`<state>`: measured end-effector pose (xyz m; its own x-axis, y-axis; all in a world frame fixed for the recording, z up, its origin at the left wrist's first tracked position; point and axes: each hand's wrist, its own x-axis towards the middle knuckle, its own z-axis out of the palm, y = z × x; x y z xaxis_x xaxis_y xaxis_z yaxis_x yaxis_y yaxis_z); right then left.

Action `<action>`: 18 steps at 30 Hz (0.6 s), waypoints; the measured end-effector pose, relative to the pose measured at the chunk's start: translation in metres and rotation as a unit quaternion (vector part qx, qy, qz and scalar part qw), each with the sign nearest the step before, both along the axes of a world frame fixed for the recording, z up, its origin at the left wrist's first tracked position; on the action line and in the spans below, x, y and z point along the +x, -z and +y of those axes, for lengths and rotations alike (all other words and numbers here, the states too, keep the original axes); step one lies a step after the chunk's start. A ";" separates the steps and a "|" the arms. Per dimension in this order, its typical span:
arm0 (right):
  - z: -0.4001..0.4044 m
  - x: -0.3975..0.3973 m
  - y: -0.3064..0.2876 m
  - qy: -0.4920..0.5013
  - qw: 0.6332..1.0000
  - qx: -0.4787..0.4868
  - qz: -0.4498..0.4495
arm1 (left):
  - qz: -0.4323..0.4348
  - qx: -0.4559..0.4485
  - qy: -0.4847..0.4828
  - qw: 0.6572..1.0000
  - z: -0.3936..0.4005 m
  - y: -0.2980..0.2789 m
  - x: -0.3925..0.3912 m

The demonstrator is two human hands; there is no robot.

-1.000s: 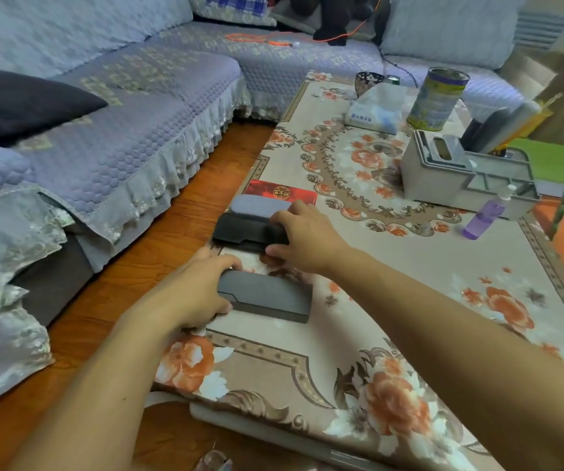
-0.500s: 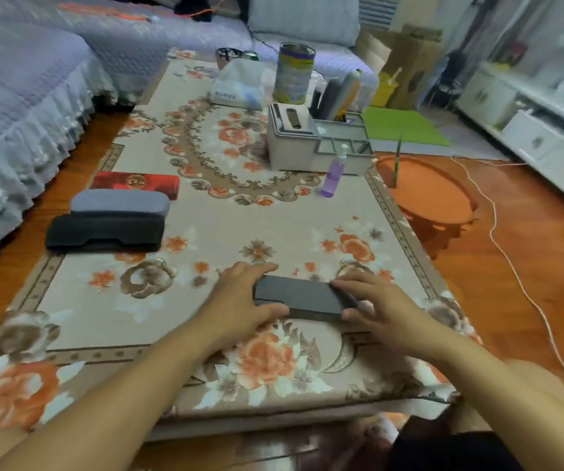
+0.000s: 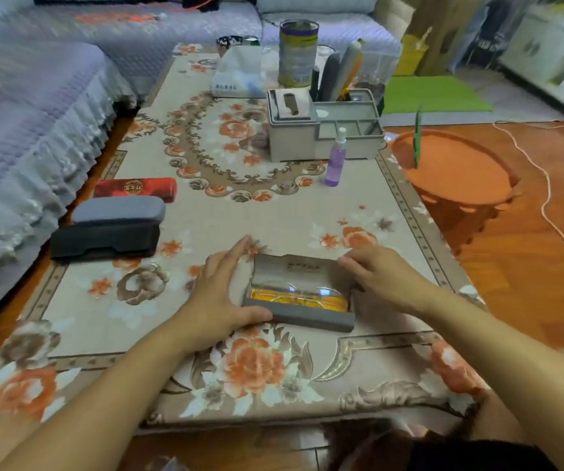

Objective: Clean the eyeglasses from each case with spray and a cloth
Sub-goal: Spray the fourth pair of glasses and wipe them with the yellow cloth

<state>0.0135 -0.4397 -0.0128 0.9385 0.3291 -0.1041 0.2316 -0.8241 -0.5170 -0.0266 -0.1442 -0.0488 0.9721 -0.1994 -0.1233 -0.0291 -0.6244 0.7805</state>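
Observation:
A grey eyeglass case [image 3: 311, 319] lies open on the flowered table in front of me, its lid [image 3: 290, 271] folded back. Inside lie thin-framed eyeglasses [image 3: 302, 294] on a yellow cloth [image 3: 334, 302]. My left hand [image 3: 221, 294] holds the case's left end, thumb along the front edge and fingers straight beside the lid. My right hand [image 3: 375, 275] grips the right end, fingers on the lid's right edge. A purple spray bottle [image 3: 336, 161] stands farther back. Three shut cases sit at the left: black [image 3: 104, 241], grey [image 3: 119, 209] and red [image 3: 134, 188].
A grey tissue-box organizer [image 3: 311, 130] with pens, a tin can [image 3: 298, 57] and a tissue pack [image 3: 239, 74] stand at the table's far end. A sofa [image 3: 36, 107] runs along the left. An orange stool [image 3: 453, 168] and a cord [image 3: 545, 198] are on the floor at right.
The grey case came from the left edge to the table's near middle, and its lid has swung open, showing the eyeglasses. My view turned right.

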 end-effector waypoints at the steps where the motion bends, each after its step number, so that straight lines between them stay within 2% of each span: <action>1: 0.004 0.009 0.004 0.043 0.999 0.014 0.021 | 0.000 0.006 0.008 1.000 0.000 0.000 0.001; 3: 0.012 0.020 0.013 0.101 0.994 0.019 0.042 | -0.004 0.026 0.022 0.999 0.001 -0.001 0.004; 6: 0.016 0.026 0.019 0.141 0.989 0.034 0.017 | -0.012 0.060 0.021 0.998 -0.003 -0.002 0.001; 10: 0.010 0.022 0.016 0.185 0.970 0.152 0.027 | -0.045 0.079 -0.033 0.995 -0.010 -0.001 -0.005; 14: 0.008 0.017 0.013 0.186 0.949 0.248 0.062 | -0.063 0.135 -0.034 0.988 -0.017 -0.007 0.000; 18: 0.009 0.015 -0.001 0.113 0.984 0.123 -0.058 | -0.075 0.143 -0.031 0.986 -0.017 -0.011 -0.004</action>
<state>0.0280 -0.4306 -0.0121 0.9915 0.1130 0.0650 0.1265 -0.7151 -0.6875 -0.0301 -0.1613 -0.0378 0.9930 -0.1166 -0.0201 -0.0852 -0.8225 0.5624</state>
